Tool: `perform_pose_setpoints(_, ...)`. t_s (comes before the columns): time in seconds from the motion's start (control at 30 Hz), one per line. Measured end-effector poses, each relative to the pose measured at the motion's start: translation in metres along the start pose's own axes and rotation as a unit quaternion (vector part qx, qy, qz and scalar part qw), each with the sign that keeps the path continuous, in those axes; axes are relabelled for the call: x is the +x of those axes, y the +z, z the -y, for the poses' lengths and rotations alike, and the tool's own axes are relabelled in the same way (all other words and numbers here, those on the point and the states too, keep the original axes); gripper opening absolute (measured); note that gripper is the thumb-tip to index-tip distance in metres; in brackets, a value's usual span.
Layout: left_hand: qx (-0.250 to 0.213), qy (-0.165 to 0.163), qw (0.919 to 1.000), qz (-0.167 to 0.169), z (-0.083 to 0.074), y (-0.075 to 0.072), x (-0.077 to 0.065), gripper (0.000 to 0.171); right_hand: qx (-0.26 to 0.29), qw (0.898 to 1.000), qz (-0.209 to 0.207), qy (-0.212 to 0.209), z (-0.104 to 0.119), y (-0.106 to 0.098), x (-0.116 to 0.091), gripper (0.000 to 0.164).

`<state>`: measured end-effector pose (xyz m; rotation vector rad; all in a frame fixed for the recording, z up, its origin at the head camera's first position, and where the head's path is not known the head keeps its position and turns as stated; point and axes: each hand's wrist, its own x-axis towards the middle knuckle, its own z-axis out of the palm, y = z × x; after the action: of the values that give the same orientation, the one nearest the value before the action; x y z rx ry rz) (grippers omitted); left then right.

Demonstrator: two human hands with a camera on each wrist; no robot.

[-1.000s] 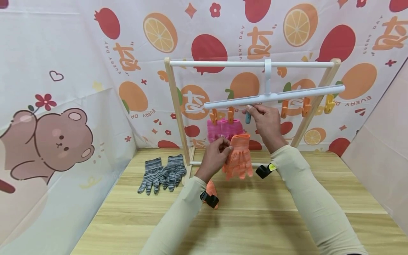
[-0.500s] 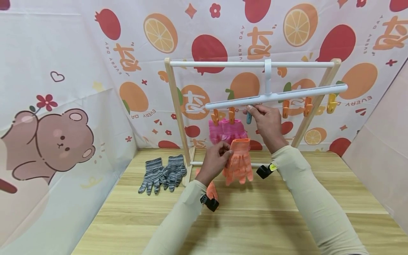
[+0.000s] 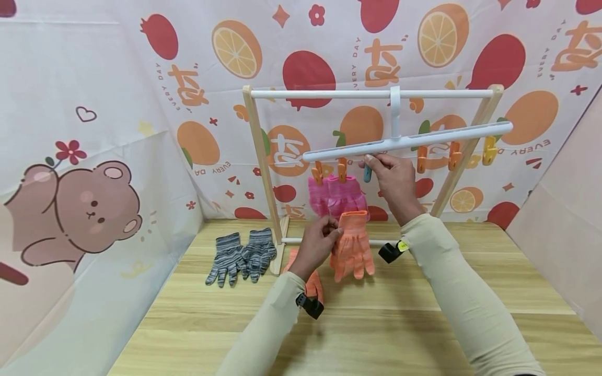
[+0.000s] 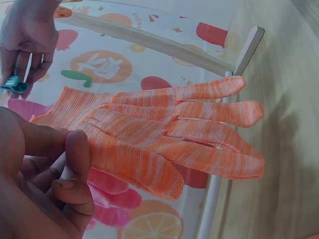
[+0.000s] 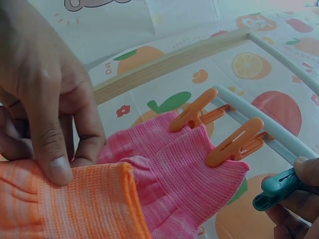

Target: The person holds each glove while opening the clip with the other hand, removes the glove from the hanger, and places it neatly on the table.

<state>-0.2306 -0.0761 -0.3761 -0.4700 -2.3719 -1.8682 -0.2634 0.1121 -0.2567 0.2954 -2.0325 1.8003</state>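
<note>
My left hand [image 3: 317, 243] pinches an orange knit glove [image 3: 355, 243] near its cuff between thumb and fingers. The glove hangs fingers down, its cuff below the hanger. My right hand [image 3: 397, 180] grips a teal clothespin [image 3: 367, 173] under the bar of a white hanger [image 3: 348, 151]. In the right wrist view, that teal clothespin [image 5: 279, 189] is between thumb and fingers. Pink gloves [image 3: 337, 193] hang from two orange clothespins [image 3: 342, 171] left of it, behind the orange glove. A second orange glove [image 3: 314, 287] lies on the table, partly hidden by my left forearm.
The hanger hooks over the top rail [image 3: 324, 94] of a wooden rack and tilts up to the right. Two more orange clothespins [image 3: 454, 156] and a yellow clothespin [image 3: 489, 151] hang at its right. Grey striped gloves [image 3: 226, 258] lie on the table at left.
My left hand has lowered the orange glove a little, so its cuff is farther beneath the hanger and the pink gloves show more. My right hand stays at the teal clothespin.
</note>
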Motion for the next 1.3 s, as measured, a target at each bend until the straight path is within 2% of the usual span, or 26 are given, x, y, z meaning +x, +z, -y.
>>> perform_pose_setpoints(0.23,0.005,-0.021,0.9998,-0.004,0.007,0.003,-0.003,0.006,0.001,1.000,0.002,-0.002,-0.001,0.000,0.000,0.036)
perform_pose_setpoints(0.37,-0.004,-0.030,0.9995,-0.003,0.011,0.005,-0.006,0.006,-0.010,1.000,-0.002,-0.004,-0.001,-0.002,0.000,0.037)
perform_pose_setpoints(0.53,-0.016,-0.046,0.9988,-0.003,0.019,0.007,-0.008,0.007,0.000,1.000,-0.003,-0.001,-0.001,-0.002,0.001,0.035)
perform_pose_setpoints(0.73,-0.009,-0.096,0.9953,-0.006,0.025,0.007,-0.012,0.007,0.007,1.000,-0.004,0.001,0.000,-0.002,0.001,0.032)
perform_pose_setpoints(0.93,-0.010,-0.132,0.9907,-0.033,0.032,0.008,-0.011,0.008,0.006,1.000,-0.006,0.003,-0.001,-0.003,0.001,0.032)
perform_pose_setpoints(1.1,0.007,-0.143,0.9883,-0.051,0.039,0.009,-0.008,0.008,0.013,1.000,-0.003,-0.001,-0.001,-0.003,0.002,0.031)
perform_pose_setpoints(1.3,0.033,-0.170,0.9838,-0.045,0.047,0.009,-0.005,0.010,0.014,1.000,0.000,-0.004,-0.002,-0.004,0.002,0.033)
